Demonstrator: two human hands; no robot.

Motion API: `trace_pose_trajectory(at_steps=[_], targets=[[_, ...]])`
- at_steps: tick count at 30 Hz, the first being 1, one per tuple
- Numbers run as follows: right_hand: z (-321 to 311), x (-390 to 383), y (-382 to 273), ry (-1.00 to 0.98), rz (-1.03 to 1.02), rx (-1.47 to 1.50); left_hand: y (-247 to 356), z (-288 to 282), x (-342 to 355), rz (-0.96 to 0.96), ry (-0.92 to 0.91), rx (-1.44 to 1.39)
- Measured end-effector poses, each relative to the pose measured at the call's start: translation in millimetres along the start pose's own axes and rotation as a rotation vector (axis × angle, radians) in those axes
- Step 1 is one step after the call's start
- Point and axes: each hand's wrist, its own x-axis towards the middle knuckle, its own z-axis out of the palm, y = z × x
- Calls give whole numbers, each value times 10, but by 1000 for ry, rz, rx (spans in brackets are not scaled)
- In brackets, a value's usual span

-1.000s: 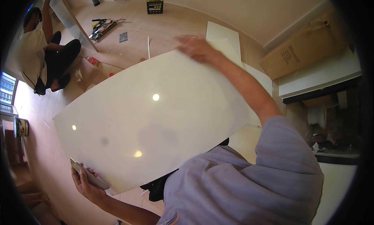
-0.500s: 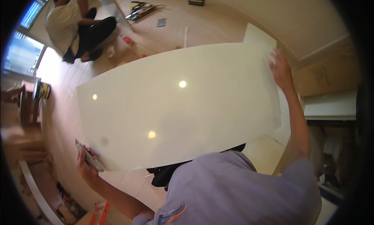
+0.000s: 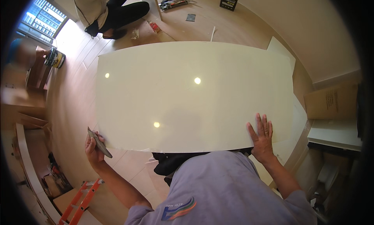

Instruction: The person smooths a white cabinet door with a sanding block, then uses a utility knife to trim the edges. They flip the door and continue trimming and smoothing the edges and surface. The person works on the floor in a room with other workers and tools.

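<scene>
A large glossy white panel (image 3: 241, 96) lies across in front of my body, with bright light spots reflected on it. My left hand (image 3: 93, 147) is at its near left corner, closed round a grey utility knife (image 3: 100, 144) whose pointed end sticks up and away from me. Near the right end of the panel's close edge, my right hand (image 3: 263, 141) rests with its fingers spread on the white surface; it holds nothing. More pale sheets (image 3: 300, 118) show from beneath or behind the panel on the right.
A person (image 3: 113, 14) sits on the floor at the far left, beside a bucket (image 3: 55, 58). Tools (image 3: 173, 3) and a black box (image 3: 229, 0) stand farther off. An orange ladder (image 3: 82, 201) is at lower left, a cardboard box (image 3: 331, 100) at right.
My right hand has come from the panel's far right corner to its near edge. The panel now lies squarer to me. My left hand keeps the knife at the near left corner.
</scene>
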Motion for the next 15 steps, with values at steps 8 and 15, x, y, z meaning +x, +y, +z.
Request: trace_pose_trajectory(at_steps=[8,15], targets=[[-465,166,-22,-97,-164,10,98,129,-35,15,104,23],[-1041,289,-202,-74,-197,-117,359,159,56,-110,259,85]])
